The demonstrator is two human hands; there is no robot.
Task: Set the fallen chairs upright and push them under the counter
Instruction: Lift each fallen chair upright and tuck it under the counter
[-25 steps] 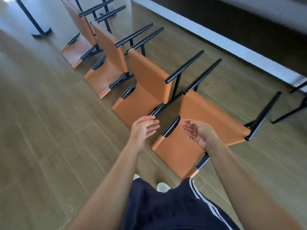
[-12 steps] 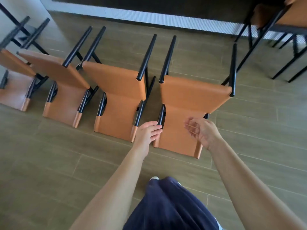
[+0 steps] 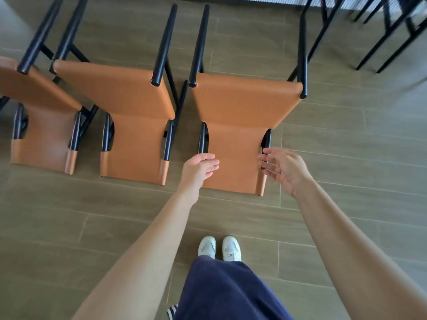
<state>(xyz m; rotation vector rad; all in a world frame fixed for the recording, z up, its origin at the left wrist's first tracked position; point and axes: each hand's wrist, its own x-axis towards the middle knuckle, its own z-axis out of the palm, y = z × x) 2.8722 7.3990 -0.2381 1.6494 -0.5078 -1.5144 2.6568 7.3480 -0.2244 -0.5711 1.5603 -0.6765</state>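
Two bare arms we stretch forward and down: our left hand (image 3: 198, 168) with loosely bent fingers, our right hand (image 3: 283, 168) with fingers spread, both holding nothing. The hands are now wider apart than before. The fallen chair (image 3: 233, 107) lies on the floor (image 3: 346, 158), its backrest between the fingers

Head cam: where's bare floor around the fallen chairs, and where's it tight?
Bare floor runs between the chairs and the shoes, and right of the rightmost chair. It is tight between that one and the middle chair, whose legs nearly meet.
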